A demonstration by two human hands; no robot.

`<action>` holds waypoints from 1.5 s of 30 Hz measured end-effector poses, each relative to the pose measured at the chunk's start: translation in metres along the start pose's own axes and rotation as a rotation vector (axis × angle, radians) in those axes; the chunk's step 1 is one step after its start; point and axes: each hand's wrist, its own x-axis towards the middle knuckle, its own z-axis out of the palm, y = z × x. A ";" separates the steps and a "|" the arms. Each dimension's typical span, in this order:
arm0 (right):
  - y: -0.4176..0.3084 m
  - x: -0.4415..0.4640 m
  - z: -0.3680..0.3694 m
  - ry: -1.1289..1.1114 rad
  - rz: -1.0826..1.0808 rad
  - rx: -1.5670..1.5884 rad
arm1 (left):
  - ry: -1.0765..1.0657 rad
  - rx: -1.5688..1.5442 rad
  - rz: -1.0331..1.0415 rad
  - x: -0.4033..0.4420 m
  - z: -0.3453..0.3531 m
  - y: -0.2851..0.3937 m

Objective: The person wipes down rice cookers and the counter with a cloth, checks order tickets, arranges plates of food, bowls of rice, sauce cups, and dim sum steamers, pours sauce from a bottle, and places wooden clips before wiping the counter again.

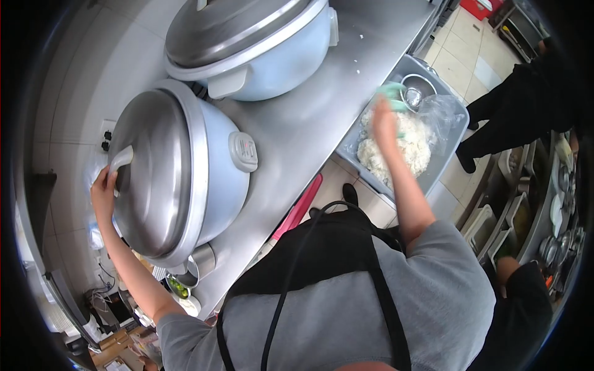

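On the left, a large pale-blue rice cooker stands with its steel lid in place. My left hand reaches round to the white lid handle, fingers closed on it. My right hand is smeared by motion above a grey plastic tub. Cooked white rice fills much of the tub. A translucent green item lies just beyond the right hand; its kind and whether I hold it are unclear. Beside it sit a metal bowl and clear plastic.
A second lidded rice cooker stands farther along the steel counter. A metal pot and a container of green vegetables are near my left arm. A person in dark trousers stands beyond the tub; another dark sleeve is at lower right.
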 end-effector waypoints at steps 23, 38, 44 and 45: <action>-0.007 0.146 -0.024 0.369 -0.399 -0.050 | -0.062 -0.088 -0.122 -0.001 -0.004 -0.001; 0.004 0.241 -0.008 0.691 -0.335 0.056 | -0.077 -0.163 -0.184 -0.002 -0.005 0.002; -0.049 0.145 0.025 0.083 -0.527 -0.548 | -0.062 -0.220 -0.229 -0.004 -0.005 0.008; -0.045 0.149 0.038 -0.077 -0.491 -0.637 | -0.078 -0.206 -0.241 -0.005 -0.006 0.008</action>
